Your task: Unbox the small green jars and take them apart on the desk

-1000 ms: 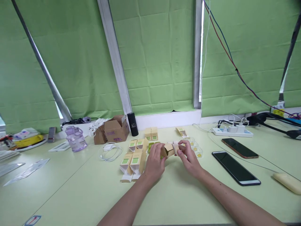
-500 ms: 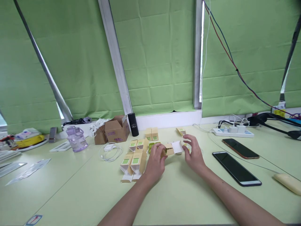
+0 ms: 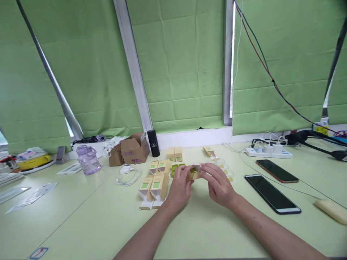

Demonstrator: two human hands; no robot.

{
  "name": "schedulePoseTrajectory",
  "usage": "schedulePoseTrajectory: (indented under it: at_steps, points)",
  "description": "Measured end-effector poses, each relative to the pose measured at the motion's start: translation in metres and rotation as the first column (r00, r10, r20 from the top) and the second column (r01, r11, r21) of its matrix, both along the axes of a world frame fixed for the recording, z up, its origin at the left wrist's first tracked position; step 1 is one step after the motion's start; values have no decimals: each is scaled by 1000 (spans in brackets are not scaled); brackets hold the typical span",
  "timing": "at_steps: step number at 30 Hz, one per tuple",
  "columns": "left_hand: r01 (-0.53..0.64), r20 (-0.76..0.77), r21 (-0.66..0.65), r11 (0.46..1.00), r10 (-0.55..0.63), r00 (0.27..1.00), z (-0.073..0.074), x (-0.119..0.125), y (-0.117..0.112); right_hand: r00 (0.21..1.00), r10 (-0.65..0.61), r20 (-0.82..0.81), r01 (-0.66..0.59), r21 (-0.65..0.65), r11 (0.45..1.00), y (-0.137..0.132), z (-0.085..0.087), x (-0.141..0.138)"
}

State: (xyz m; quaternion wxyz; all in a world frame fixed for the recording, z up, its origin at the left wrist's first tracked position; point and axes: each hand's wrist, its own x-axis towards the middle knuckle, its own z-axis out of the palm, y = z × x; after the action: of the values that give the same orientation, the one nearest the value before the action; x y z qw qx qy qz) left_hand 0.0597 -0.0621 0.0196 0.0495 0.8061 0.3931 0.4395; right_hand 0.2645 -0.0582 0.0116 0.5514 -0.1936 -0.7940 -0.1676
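Note:
My left hand [image 3: 179, 188] is closed around a small tan carton [image 3: 193, 174], whose open end faces right with something green showing inside. At that open end, my right hand [image 3: 221, 186] pinches the flap; its fingertips partly cover it. Green containers [image 3: 175, 168] sit just behind my left hand, partly hidden. Behind my right hand lies a clear tray [image 3: 230, 174] with round cups holding bits of yellow. Several similar cartons [image 3: 158, 186] with green labels stand to the left, some with white flaps out. Another open carton [image 3: 210, 152] lies farther back.
Two more cartons [image 3: 174, 154] stand at the back, near a black cylinder [image 3: 153, 143] and a cardboard box [image 3: 135, 150]. A coiled white cable [image 3: 128, 175] and a purple jug [image 3: 88, 160] are leftward. Two phones [image 3: 272, 194], a power strip [image 3: 268, 153] and a mouse [image 3: 332, 210] lie right.
My right hand has moved left from the clear tray to the carton's flap. The white flap that stuck out is now mostly folded in or covered. My left hand keeps its hold.

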Motion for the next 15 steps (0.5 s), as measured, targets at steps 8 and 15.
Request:
schedulePoseTrajectory:
  at_steps: [8,15]
  points:
    - [-22,0,-31,999,22,1000,-3,-1,1,991,51,121,-51,-2,999,-7,7,-8]
    - [-38,-8,-84,996,38,999,-5,-2,5,991,-128,36,126,49,991,4,2,-3]
